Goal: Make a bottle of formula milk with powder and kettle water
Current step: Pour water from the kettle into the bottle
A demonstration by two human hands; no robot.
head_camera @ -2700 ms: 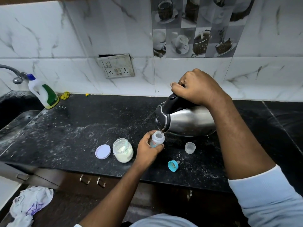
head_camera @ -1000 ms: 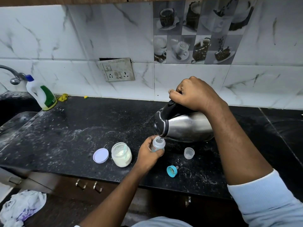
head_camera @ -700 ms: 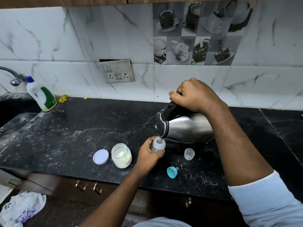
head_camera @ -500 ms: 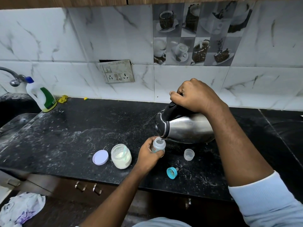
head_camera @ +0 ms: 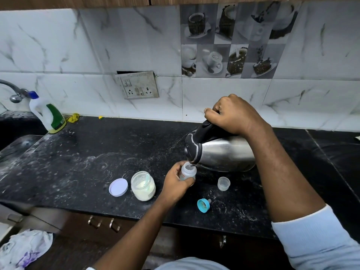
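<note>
My right hand (head_camera: 232, 114) grips the black handle of a steel kettle (head_camera: 224, 152), which is tilted far over to the left. Its spout sits right above the mouth of a small clear baby bottle (head_camera: 188, 171), and water runs into it. My left hand (head_camera: 176, 182) holds that bottle upright on the black counter (head_camera: 78, 162). An open glass jar of white powder (head_camera: 143, 185) stands to the left, its white lid (head_camera: 118, 187) beside it. The teal bottle collar with teat (head_camera: 203, 205) lies near the front edge. A small clear cap (head_camera: 223, 183) stands right of the bottle.
A white and green detergent bottle (head_camera: 48, 114) stands at the back left by the tap (head_camera: 13, 92) and sink. A wall socket plate (head_camera: 137, 84) hangs on the tiles. Crumpled cloth (head_camera: 23, 248) lies on the floor at the lower left.
Almost nothing has moved: the kettle stays tilted over the bottle and both hands keep their hold. The view has shifted slightly.
</note>
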